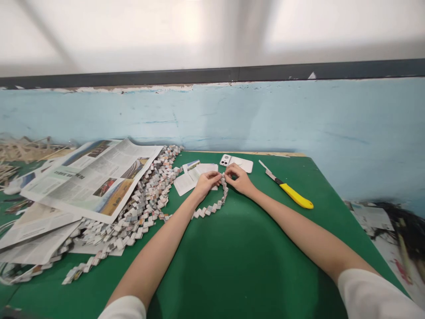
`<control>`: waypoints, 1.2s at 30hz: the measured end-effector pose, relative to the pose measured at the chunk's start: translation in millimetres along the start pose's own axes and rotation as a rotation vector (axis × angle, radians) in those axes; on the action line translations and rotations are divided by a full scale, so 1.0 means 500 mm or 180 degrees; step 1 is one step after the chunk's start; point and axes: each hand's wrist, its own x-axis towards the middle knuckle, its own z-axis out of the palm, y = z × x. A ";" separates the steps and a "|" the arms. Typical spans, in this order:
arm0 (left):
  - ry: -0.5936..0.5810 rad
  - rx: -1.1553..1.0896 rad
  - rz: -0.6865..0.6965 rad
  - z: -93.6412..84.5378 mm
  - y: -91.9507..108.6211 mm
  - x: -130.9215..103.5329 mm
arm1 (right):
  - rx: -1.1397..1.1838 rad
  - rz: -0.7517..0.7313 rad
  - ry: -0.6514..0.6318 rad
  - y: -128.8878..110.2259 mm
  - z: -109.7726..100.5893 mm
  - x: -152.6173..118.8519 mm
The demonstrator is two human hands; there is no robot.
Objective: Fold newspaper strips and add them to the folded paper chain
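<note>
Left hand (209,180) pinches top end of paper chain (219,205) between thumb and fingers. Right hand (239,179) at same end, fingers bent; cannot tell if they pinch too. Chain hangs from hands, curves left on green worktop (252,257), goes behind left arm (166,243). Paper bits (186,181) beside left hand. White phone (245,165) just behind right hand. Blade with yellow handle (286,187) on right, apart from hands. On left, chain heap (146,204), newspaper (96,177) partly over it.
</note>
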 end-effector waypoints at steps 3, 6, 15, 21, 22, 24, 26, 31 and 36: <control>0.0096 0.0098 0.0104 0.000 -0.008 0.004 | -0.0090 -0.0030 0.0084 0.000 0.001 0.000; 0.0179 0.0260 0.0202 -0.003 -0.018 0.009 | -0.0191 -0.0073 0.0120 -0.001 0.001 -0.001; 0.0272 0.0514 0.0288 -0.005 -0.020 0.006 | -0.0503 -0.0244 0.0001 0.004 0.001 -0.003; 0.0266 0.0714 0.0389 -0.008 -0.027 0.012 | -0.0723 -0.0321 -0.0098 0.005 0.003 -0.008; 0.0259 0.0750 0.0403 -0.008 -0.027 0.013 | -0.0744 -0.0316 -0.0097 0.006 0.002 -0.009; 0.0252 0.0802 0.0423 -0.009 -0.028 0.013 | -0.0769 -0.0329 -0.0089 0.008 0.002 -0.009; 0.0261 0.0840 0.0432 -0.009 -0.028 0.013 | -0.0777 -0.0352 -0.0094 0.010 0.001 -0.009; 0.0289 0.0876 0.0490 -0.008 -0.029 0.011 | -0.0775 -0.0374 -0.0148 0.013 0.000 -0.008; 0.0304 0.0810 0.0521 -0.008 -0.028 0.008 | -0.0857 -0.0411 -0.0167 0.013 0.000 -0.009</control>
